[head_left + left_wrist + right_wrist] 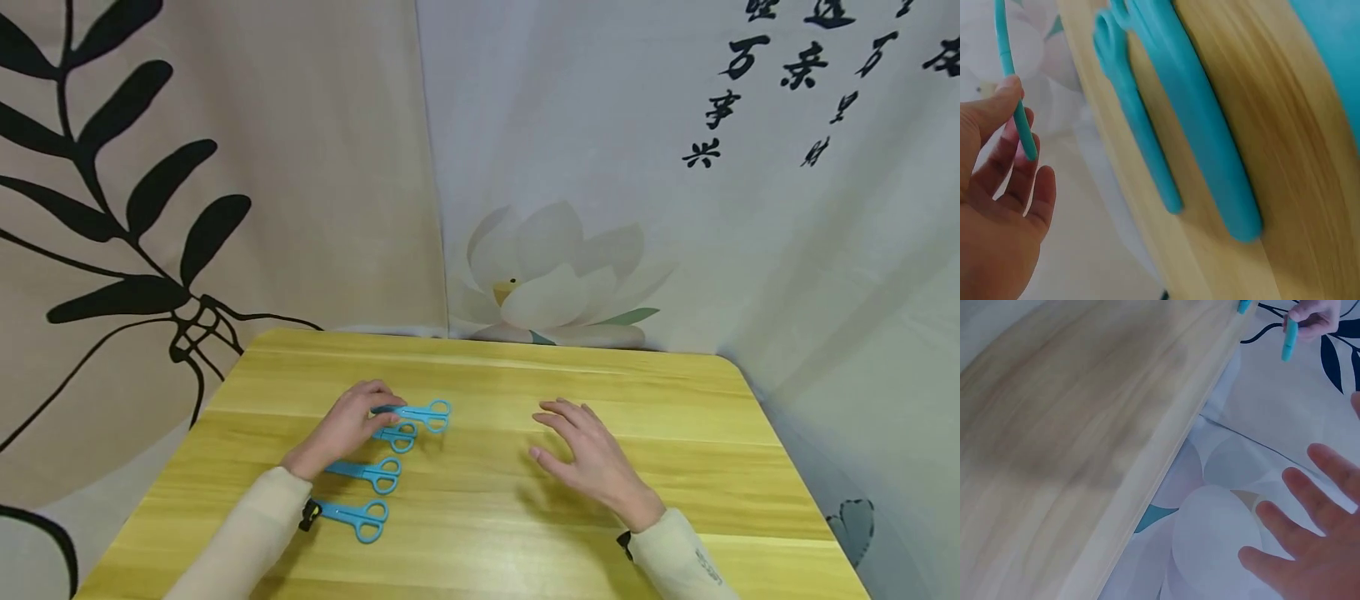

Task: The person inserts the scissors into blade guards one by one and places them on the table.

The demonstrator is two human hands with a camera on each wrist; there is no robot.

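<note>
My left hand [352, 423] pinches a pair of light blue scissors [417, 412] by the blade end, the finger loops pointing right. In the left wrist view, the thumb and fingers grip these scissors [1025, 131] edge-on, above the table. Three more blue scissors lie in a column on the table: the farthest pair [386, 434] is partly hidden by the left hand, a middle pair [358, 471] lies nearer, and the nearest pair [341, 512] is beside the left wrist. My right hand [588, 454] hovers over the table's right half, fingers spread and holding nothing.
The yellow wood-grain table [480, 550] has rounded far corners. Behind it hangs a pale curtain [345, 167] printed with dark leaves, a lotus and black characters. Each wrist wears a dark strap, at the cuff of a cream sleeve [251, 529].
</note>
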